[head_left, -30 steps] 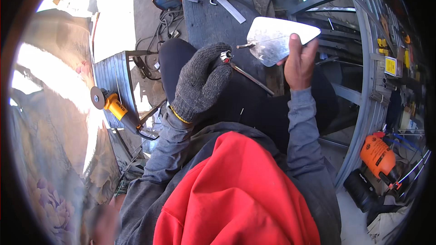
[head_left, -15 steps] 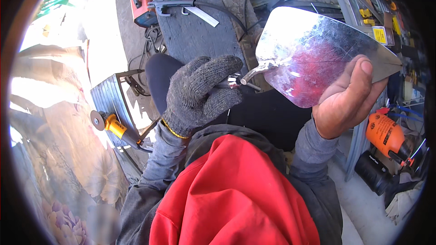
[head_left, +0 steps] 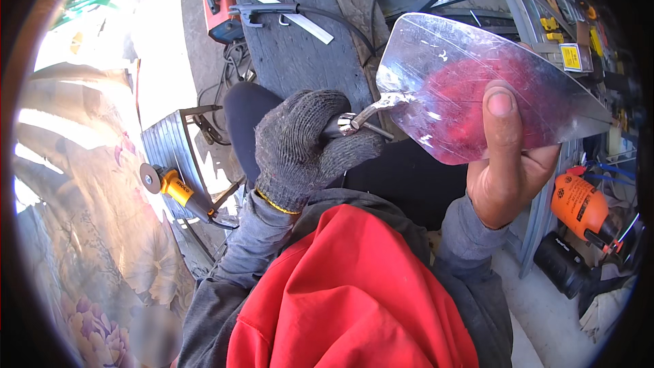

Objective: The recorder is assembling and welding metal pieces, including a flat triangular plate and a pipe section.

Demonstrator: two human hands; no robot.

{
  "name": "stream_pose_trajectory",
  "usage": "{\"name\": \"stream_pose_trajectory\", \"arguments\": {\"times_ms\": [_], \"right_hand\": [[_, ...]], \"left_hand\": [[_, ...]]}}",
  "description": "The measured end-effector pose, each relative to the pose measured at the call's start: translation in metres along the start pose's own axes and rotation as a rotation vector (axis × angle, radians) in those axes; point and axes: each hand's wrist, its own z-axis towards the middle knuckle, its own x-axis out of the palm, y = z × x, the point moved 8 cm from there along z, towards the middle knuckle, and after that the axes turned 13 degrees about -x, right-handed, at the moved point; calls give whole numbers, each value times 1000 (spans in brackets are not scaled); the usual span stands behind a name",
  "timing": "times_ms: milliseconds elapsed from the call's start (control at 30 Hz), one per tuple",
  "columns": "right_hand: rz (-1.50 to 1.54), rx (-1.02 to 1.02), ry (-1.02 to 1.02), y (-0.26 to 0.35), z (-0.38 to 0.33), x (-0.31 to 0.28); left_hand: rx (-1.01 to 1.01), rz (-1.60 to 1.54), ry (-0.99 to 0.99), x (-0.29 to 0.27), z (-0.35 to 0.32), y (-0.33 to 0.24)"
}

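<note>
The gloved left hand (head_left: pixel 303 146) is gripping the trowel's tang while the bare right hand (head_left: pixel 507 163) is pinching its blade (head_left: pixel 436 75), long axis running rightward.

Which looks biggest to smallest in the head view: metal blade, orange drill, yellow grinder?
1. metal blade, largest, though it is held close to the camera.
2. orange drill.
3. yellow grinder; close to the drill, ranking unsure.

trowel blade (head_left: pixel 477 88) right of the left hand (head_left: pixel 300 146) gripping its shank | right hand (head_left: pixel 507 163) under blade, thumb on top | angle grinder (head_left: pixel 170 187) left of grip | drill (head_left: pixel 582 208) right, below blade
</note>
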Motion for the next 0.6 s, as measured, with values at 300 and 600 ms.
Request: {"name": "stream_pose_trajectory", "arguments": {"times_ms": [300, 600], "right_hand": [[128, -19, -55, 17, 4, 7], [195, -233, 154, 38, 26, 12]], "left_hand": [[17, -72, -109, -8, 7, -13], [15, -28, -165, -10, 9, -26]]}}
